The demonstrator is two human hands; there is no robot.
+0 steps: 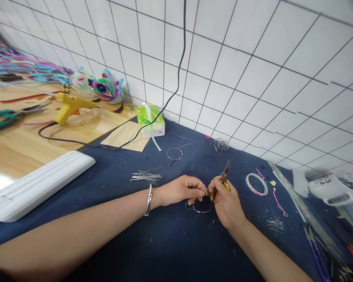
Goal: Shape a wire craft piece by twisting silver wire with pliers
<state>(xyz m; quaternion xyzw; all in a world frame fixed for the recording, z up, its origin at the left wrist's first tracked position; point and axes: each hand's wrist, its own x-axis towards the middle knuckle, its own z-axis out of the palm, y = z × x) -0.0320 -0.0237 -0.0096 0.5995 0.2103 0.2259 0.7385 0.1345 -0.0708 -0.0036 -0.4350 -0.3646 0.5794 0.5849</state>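
Note:
My left hand (188, 189) pinches a thin wire ring (202, 212) that has small pink bits on it. The ring hangs below the fingertips, just above the dark blue cloth. Close beside it, my right hand (226, 199) is closed around small pliers (225, 176) with yellow handles, their dark jaws pointing up and away. Its thumb and forefinger also meet near the wire by the left fingertips; whether they grip it is hard to make out. Farther back lies a similar wire ring (174, 154) with pink bits.
Cut wires (146, 177) lie left, more short wires (275, 224) right. A wire tangle (221, 145) sits by the tiled wall. A white tape roll (256, 184), purple-handled scissors (316, 250), tissue pack (150, 120), yellow glue gun (70, 107) and white lamp (41, 184) surround the hands.

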